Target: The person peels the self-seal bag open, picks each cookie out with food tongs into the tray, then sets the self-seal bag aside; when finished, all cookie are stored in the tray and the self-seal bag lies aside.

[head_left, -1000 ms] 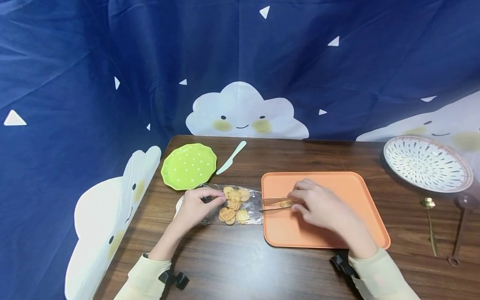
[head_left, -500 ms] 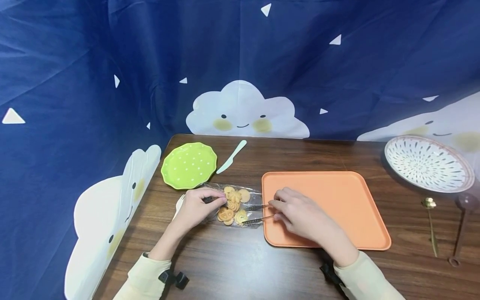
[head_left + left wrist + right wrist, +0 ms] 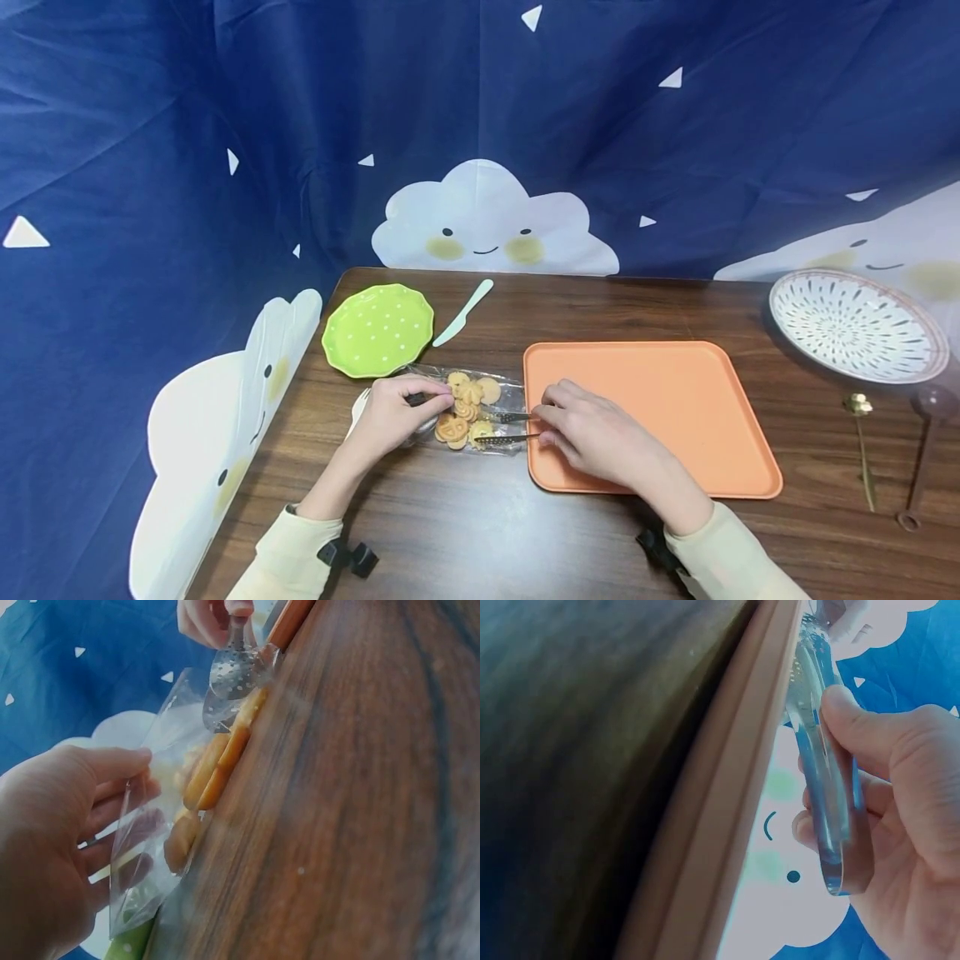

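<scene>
My left hand (image 3: 397,408) pinches the edge of a clear plastic bag (image 3: 161,750) between thumb and fingers. Several golden cookies (image 3: 467,398) lie inside the bag, seen edge-on in the left wrist view. My right hand (image 3: 592,429) holds metal tongs (image 3: 832,802), thumb on one arm and fingers on the other. The perforated tips of the tongs (image 3: 234,675) stand apart at the bag's right end, close to a pale yellow cookie (image 3: 480,432). Below my right hand lies the left side of an orange tray (image 3: 645,367), partly hidden by that hand.
At the back left are a green dotted plate (image 3: 378,330) and a pale green knife (image 3: 465,312). A white fork (image 3: 358,408) lies partly behind my left hand. To the right are a patterned plate (image 3: 855,327), a gold spoon (image 3: 862,450) and a dark long-handled spoon (image 3: 922,458).
My right hand has moved left with the tongs, from over the tray to the bag. A cookie seen between the tongs earlier no longer shows. My left hand stays in place.
</scene>
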A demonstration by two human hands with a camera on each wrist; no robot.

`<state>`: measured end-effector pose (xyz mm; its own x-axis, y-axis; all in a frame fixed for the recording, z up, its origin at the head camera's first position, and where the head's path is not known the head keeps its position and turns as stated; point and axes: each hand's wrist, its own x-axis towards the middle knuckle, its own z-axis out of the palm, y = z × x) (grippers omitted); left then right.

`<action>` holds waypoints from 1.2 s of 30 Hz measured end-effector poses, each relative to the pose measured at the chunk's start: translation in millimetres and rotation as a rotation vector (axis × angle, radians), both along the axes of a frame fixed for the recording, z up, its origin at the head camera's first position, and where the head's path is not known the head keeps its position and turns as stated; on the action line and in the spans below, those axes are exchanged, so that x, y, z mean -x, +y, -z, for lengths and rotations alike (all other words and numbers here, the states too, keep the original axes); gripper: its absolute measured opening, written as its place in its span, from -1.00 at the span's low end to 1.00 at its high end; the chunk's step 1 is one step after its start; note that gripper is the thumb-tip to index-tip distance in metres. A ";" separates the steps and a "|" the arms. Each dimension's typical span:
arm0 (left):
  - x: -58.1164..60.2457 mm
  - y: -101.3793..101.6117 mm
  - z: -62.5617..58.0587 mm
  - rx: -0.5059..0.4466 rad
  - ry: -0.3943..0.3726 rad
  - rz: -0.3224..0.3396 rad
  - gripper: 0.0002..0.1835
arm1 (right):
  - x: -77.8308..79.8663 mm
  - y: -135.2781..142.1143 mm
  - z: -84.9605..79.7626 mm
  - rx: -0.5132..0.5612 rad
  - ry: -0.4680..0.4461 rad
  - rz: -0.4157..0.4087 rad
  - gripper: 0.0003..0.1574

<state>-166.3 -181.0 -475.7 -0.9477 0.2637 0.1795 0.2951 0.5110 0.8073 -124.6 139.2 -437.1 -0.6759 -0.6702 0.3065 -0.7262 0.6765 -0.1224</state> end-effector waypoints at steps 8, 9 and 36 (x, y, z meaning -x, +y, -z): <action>-0.9 1.0 -0.5 -0.008 -0.008 -0.009 -0.84 | 1.2 3.4 -3.0 -0.003 -0.012 -0.006 -0.85; -1.1 1.2 -0.9 -0.003 -0.008 -0.012 -0.85 | 1.2 4.4 -3.8 -0.004 -0.016 -0.001 -0.85; 0.6 -0.9 1.7 0.005 0.032 0.019 -0.86 | 8.1 17.8 -10.4 -0.009 0.033 0.076 -0.80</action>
<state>-167.0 -181.9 -477.4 -0.9362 0.2828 0.2087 0.3308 0.5089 0.7947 -132.7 157.0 -426.8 -0.7148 -0.6200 0.3235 -0.6761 0.7309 -0.0929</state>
